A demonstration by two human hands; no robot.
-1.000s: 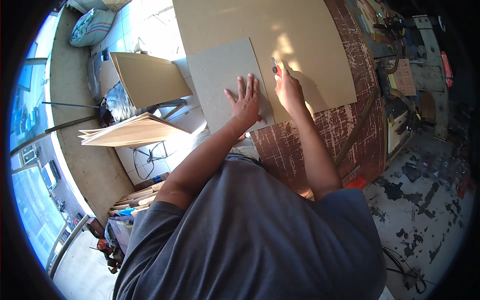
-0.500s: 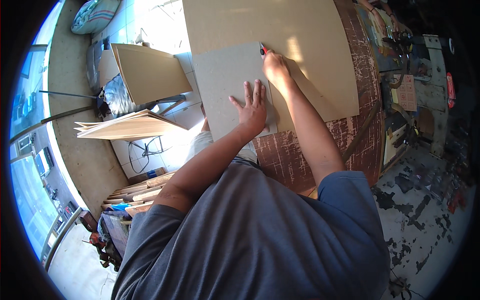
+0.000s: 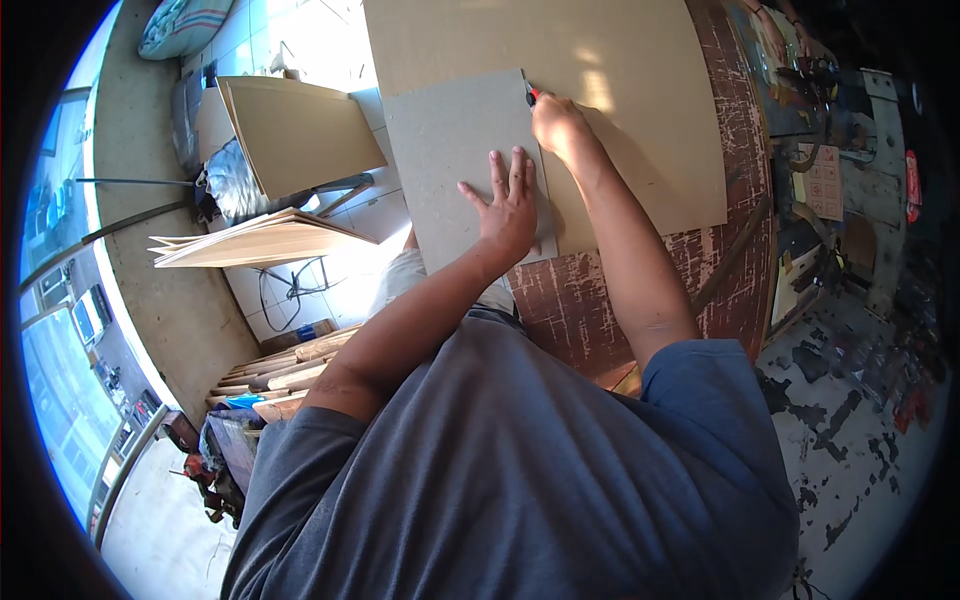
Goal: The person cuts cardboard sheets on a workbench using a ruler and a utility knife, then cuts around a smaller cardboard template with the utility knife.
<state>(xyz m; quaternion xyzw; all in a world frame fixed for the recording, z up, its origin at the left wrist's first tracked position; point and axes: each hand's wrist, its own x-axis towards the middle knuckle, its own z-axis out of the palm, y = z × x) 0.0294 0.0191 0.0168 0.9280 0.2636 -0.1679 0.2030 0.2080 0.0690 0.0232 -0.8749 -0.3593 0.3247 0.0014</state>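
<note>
My left hand point(image 3: 509, 212) lies flat with fingers spread on a grey board point(image 3: 440, 130), pressing near its right side. That board rests on a larger tan sheet point(image 3: 640, 130). In my right hand point(image 3: 562, 125) is a utility knife point(image 3: 533, 97) with a red and black handle. Its blade is at the right edge of the grey board, close to the far right corner. My fist hides most of the handle.
The worn brown table point(image 3: 570, 310) shows under the sheets. Left of it stand tan boards point(image 3: 300, 135) and a fanned stack of thin sheets point(image 3: 260, 240). Wooden strips point(image 3: 290, 375) lie lower left. Another person's hands point(image 3: 775, 35) show at the far right, beyond a metal frame point(image 3: 882, 180).
The knife and my right hand have slid slightly toward me along the grey board's edge. My left hand keeps its place on the board. The whole view has shifted a little.
</note>
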